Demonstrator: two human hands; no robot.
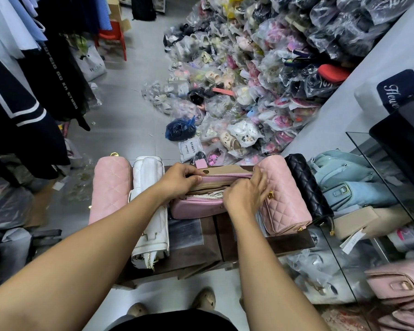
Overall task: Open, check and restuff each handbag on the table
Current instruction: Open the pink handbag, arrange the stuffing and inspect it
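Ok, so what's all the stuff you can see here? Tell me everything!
open bag: one, pink, middle of the table, paper showing inside
pink quilted bags: two, one far left, one right of the open bag
white quilted bag: one, left of the open bag
black quilted bag: one, beside the right pink one
blue bags: at least two, light blue, far right
table: one, brown, under the bags
bagged shoes: big pile, many colours, floor ahead
chair: one, red, far back
clothes: several, dark and pale, hanging left
left hand: grips the open bag's far edge
right hand: at the bag's opening, blurred, grip unclear
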